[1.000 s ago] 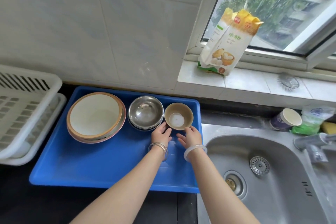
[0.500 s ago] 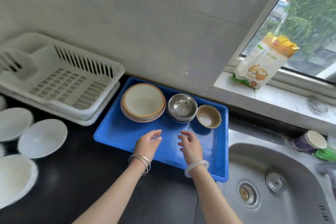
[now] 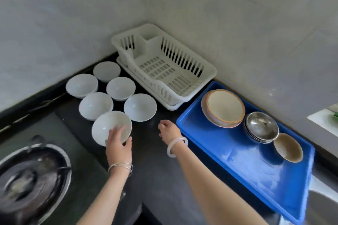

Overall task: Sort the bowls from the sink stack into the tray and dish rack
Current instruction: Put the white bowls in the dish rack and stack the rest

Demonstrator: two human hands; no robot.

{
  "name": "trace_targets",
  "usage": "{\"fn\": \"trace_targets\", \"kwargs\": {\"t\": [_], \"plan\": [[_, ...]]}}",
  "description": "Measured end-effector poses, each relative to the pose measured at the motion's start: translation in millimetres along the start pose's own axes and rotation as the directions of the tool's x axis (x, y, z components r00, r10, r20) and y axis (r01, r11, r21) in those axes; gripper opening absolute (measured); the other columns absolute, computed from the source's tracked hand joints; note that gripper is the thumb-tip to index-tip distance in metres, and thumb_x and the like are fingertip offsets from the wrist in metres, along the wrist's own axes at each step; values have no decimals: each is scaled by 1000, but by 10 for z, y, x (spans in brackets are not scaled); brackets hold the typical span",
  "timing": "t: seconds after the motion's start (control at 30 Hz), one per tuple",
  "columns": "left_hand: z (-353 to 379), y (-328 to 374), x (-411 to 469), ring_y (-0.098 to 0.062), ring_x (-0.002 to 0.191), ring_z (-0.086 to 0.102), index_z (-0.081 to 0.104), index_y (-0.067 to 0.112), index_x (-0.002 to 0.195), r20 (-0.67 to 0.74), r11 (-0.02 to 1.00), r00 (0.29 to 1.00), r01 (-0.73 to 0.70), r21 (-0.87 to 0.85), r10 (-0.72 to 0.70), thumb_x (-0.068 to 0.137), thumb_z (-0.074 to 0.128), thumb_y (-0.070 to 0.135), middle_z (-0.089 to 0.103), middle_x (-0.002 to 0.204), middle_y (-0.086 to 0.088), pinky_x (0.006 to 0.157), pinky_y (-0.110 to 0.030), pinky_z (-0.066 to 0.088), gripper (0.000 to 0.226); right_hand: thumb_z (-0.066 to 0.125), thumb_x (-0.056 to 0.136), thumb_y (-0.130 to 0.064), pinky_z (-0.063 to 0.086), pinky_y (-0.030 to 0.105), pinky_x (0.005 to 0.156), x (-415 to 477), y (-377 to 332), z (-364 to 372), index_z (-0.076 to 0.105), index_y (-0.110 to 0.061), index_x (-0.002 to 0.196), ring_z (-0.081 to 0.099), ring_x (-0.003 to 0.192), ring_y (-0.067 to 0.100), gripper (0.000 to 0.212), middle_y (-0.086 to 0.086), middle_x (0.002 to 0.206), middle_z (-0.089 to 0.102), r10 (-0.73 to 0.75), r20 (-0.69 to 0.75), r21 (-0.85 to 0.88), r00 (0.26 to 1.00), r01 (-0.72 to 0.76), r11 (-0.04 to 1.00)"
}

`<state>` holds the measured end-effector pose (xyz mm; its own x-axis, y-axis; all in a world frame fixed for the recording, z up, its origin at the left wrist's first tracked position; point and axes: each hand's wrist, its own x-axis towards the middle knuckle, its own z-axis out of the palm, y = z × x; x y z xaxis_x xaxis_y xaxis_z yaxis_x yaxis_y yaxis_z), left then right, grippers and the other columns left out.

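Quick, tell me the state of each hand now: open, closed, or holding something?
Left hand: closing on the rim of the nearest white bowl.
Right hand: loosely curled above the counter, holding nothing.

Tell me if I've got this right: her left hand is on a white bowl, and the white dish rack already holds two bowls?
Not quite. The left hand is on a white bowl, but the head view shows the dish rack holding no bowls.
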<state>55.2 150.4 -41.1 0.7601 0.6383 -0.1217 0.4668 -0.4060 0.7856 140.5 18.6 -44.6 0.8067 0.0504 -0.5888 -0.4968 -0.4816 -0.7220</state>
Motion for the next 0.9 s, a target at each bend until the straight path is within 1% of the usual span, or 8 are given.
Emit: {"fn": "trace_targets", "kwargs": {"t": [0.1, 0.23, 0.37, 0.5, 0.6, 0.7, 0.77, 0.9], "plan": [[-148, -234, 230, -35, 139, 26, 53, 9, 127, -86, 994, 996, 36, 100, -27, 78, 61, -4, 33, 148, -18, 110, -51, 22, 51, 45, 90, -32, 52, 45, 92, 220, -199, 171, 49, -22, 131, 62, 103, 26, 43, 6, 117, 61, 29, -7, -32, 1000, -29, 999], [-236, -451, 372, -27, 140, 29, 38, 16, 139, -100, 975, 977, 176, -135, -191, 79, 54, -10, 31, 151, -12, 114, -40, 27, 68, 47, 90, -23, 56, 45, 85, 413, -343, 320, 54, -16, 121, 64, 83, 27, 33, 9, 94, 61, 88, -22, 36, 996, -87, 996], [-263, -527, 414, -25, 123, 52, 31, 16, 142, 21, 855, 940, 319, -409, -341, 83, 49, -6, 49, 140, -8, 105, -34, 37, 66, 45, 89, -6, 59, 36, 73, 530, -374, 382, 52, -10, 122, 64, 69, 24, 34, 12, 104, 58, 181, -10, 245, 983, -173, 954], [-280, -557, 442, -20, 112, 57, 46, 13, 133, 56, 824, 934, 339, -454, -353, 82, 48, -5, 59, 129, -11, 92, -25, 39, 54, 43, 85, 6, 58, 33, 66, 579, -376, 402, 57, -3, 111, 67, 85, 35, 31, 21, 119, 60, 220, -9, 421, 975, -196, 886], [-307, -593, 470, -18, 110, 55, 46, 12, 133, 97, 793, 931, 352, -498, -353, 83, 48, -5, 58, 130, -12, 94, -27, 38, 52, 43, 83, 7, 59, 37, 71, 542, -399, 340, 59, -5, 96, 67, 65, 27, 24, 18, 116, 62, 195, -88, 414, 977, -142, 899], [-306, -639, 494, -23, 117, 54, 46, 12, 132, 122, 771, 928, 362, -524, -353, 84, 48, -4, 57, 130, -13, 98, -31, 40, 51, 45, 82, 6, 60, 32, 62, 419, -465, 233, 61, -12, 83, 68, 50, 16, 24, 8, 101, 65, 134, -115, 422, 984, -73, 904], [-299, -658, 508, -25, 119, 54, 46, 12, 132, 145, 745, 921, 379, -548, -362, 85, 48, -4, 57, 130, -14, 101, -36, 41, 50, 47, 83, 5, 60, 28, 57, 291, -545, 183, 62, -16, 76, 69, 55, 16, 27, 0, 89, 64, 65, -101, 399, 993, -20, 917], [-311, -660, 545, -27, 115, 53, 46, 8, 131, 201, 572, 887, 427, -701, -417, 91, 42, -1, 54, 130, -18, 96, -36, 42, 42, 52, 82, 3, 58, 26, 54, 41, -687, 251, 65, -6, 67, 70, 59, 15, 22, 6, 76, 69, -10, -53, 270, 999, 23, 963]]}}
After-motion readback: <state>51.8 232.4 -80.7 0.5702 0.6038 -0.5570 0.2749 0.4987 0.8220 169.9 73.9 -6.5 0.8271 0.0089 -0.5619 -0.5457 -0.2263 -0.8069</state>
